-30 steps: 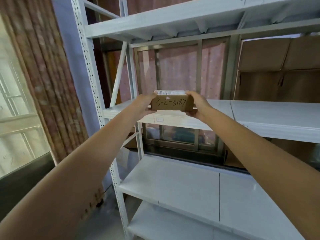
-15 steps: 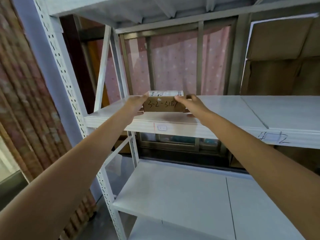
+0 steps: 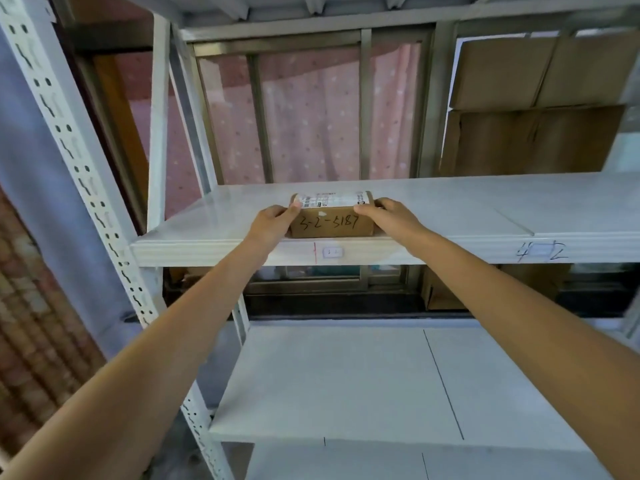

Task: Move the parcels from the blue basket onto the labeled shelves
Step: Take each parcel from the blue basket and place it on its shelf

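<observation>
A small brown cardboard parcel (image 3: 330, 220) marked "3-2-5187", with a white label on top, rests on the white shelf (image 3: 214, 233) near its front edge. My left hand (image 3: 273, 221) grips its left end and my right hand (image 3: 388, 216) grips its right end. A small label tag (image 3: 333, 252) sits on the shelf's front lip just below the parcel. The blue basket is out of view.
A perforated white upright (image 3: 86, 188) stands at left. "4-2" is handwritten on the shelf lip (image 3: 540, 252) at right. Flat cardboard sheets (image 3: 533, 109) lean behind the shelf at right. A lower white shelf (image 3: 346, 382) lies below. A pink curtain hangs behind.
The parcel has gone from held in the air in front of the shelf to resting on the shelf surface. Both hands stayed on its ends, and the view moved closer.
</observation>
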Action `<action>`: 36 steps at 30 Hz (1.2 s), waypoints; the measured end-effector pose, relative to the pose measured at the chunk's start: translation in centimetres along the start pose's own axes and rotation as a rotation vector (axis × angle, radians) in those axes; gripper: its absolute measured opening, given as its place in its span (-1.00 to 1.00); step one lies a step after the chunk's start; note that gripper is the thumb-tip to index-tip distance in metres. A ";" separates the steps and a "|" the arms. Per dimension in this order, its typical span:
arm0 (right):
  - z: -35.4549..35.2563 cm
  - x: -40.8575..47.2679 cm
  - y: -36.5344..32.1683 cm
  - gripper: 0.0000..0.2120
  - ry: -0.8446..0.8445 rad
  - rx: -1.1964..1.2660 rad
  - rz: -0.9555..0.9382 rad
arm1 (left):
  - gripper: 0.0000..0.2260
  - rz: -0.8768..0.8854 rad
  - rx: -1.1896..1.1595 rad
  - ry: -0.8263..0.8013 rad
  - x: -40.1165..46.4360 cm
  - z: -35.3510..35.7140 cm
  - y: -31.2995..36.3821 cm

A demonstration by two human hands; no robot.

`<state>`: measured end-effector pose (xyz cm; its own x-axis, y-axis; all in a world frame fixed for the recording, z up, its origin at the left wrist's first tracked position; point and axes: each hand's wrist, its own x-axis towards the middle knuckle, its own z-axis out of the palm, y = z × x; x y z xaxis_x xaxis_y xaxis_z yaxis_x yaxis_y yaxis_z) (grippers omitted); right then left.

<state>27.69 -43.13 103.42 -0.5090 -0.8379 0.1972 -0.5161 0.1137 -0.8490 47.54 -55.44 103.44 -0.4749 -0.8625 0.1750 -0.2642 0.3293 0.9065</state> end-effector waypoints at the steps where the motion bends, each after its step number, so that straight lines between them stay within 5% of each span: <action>1: 0.1 -0.2 0.0 -0.44 0.010 0.003 -0.002 | -0.56 0.005 0.004 -0.006 0.0 0.0 -0.1; 20: -0.6 -1.2 -0.6 -0.41 -0.077 0.001 0.054 | -0.53 -0.042 -0.001 -0.081 0.0 -1.4 0.2; 26: -1.1 -1.8 -1.2 -0.24 -0.022 -0.039 0.104 | -0.47 -0.051 0.026 -0.028 -0.8 -1.7 0.8; 36: -8.5 -7.3 0.6 -0.32 0.162 -0.059 0.115 | -0.79 0.289 -0.015 0.219 -1.1 0.1 8.3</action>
<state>25.25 -32.42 105.58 -0.6684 -0.7214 0.1809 -0.4852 0.2385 -0.8413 45.77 -51.75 110.73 -0.3368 -0.7968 0.5018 -0.1319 0.5675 0.8127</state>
